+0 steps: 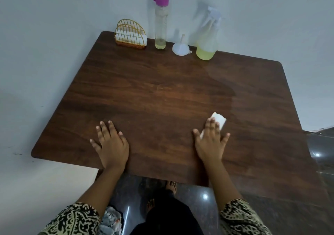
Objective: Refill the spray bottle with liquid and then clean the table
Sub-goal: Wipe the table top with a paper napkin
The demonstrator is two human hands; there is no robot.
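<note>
Pressing down near the front edge of the tabletop [162, 93], the right hand [210, 142] lies flat with fingers spread over a folded white tissue [219, 120], whose far end sticks out past the fingertips. The left hand [111, 144] rests open and empty, palm down, also near the front edge and well apart from the right one.

Along the back edge, against the wall, stand 4 things in a row. Toward the back left corner is a yellow wire napkin holder [130, 36] with white napkins inside. Just beside it stands a tall clear bottle [160, 21] with a pink cap, upright, holding only a little yellowish liquid at the bottom. Next comes a white funnel [180, 47], resting mouth down with its spout pointing up. Beside that is the spray bottle [207, 37], upright, nozzle on, with pale yellow liquid filling its lower part.

A faint sheen covers the right part of the tabletop.
</note>
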